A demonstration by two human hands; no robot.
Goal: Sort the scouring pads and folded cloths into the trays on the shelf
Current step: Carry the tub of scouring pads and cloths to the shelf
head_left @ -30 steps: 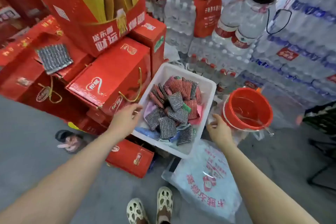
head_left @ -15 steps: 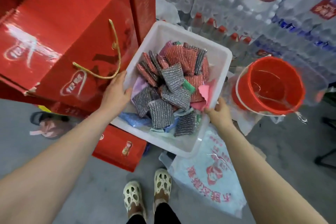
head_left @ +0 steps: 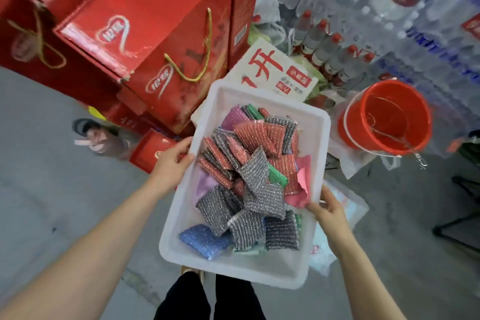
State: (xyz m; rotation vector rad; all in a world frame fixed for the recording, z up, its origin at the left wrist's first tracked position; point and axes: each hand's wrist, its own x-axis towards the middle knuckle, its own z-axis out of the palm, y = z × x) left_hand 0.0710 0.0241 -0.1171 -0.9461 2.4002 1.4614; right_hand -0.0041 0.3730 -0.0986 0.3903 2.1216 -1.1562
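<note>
— Where is the white rectangular plastic tray (head_left: 309, 254)?

— Held over the grey concrete floor (head_left: 52, 189), above the person's black trouser legs (head_left: 207, 299). It is heaped with metallic woven scouring pads (head_left: 255, 173) in silver-grey and red, and a blue one (head_left: 201, 240) lies at the tray's near left corner.

— Any cloths in it?

— A pink folded cloth (head_left: 302, 182) lies against the right wall, a lilac one (head_left: 205, 186) against the left wall, and a green pad (head_left: 278, 176) shows between the red ones near the middle.

— And the hands?

— The left hand (head_left: 171, 163) grips the tray's left rim about halfway along, thumb curled over the edge, fingers underneath and hidden. The right hand (head_left: 330, 212) holds the right rim nearer the near corner, thumb on the inner side, just beside the pink cloth, fingers wrapped outside.

— What lies around it?

— Glossy red cardboard gift boxes with yellow cord handles (head_left: 155, 34) are stacked past the far left corner. A white printed bag with red characters (head_left: 272, 70) lies just beyond the far edge. An orange-red plastic bucket with a wire handle (head_left: 387, 117) stands to the right, well clear of the rim. Shrink-wrapped packs of clear water bottles (head_left: 389, 21) fill the far right, with red-capped bottles (head_left: 327, 47) in front of them.
</note>
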